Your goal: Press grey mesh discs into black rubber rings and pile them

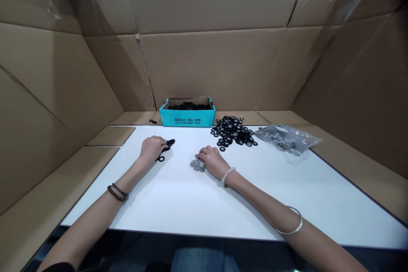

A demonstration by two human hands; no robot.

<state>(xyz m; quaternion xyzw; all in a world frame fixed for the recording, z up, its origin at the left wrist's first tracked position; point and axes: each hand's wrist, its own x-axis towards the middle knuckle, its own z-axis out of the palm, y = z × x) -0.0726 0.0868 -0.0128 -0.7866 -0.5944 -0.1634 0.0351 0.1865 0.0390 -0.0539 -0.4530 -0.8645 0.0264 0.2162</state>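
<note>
My left hand [153, 148] rests on the white table with its fingers curled in on a small cluster of black rings [168, 144]. One loose black ring [162, 159] lies just below those fingertips. To the right, my right hand [213, 161] is closed, fingertips down at a little heap of thin grey discs [196, 165]. It pinches at the heap's edge; how many discs are between the fingers is hidden. Beyond this hand spreads a large pile of black rings [234, 131], some of which show grey centres.
At the back stands a turquoise box [188, 118] filled with black rings. A clear plastic bag [287, 138] with grey pieces lies right of the pile. Cardboard walls [210, 68] enclose the white table [178, 204] at the back and sides. A few stray rings [153, 121] sit left of the box.
</note>
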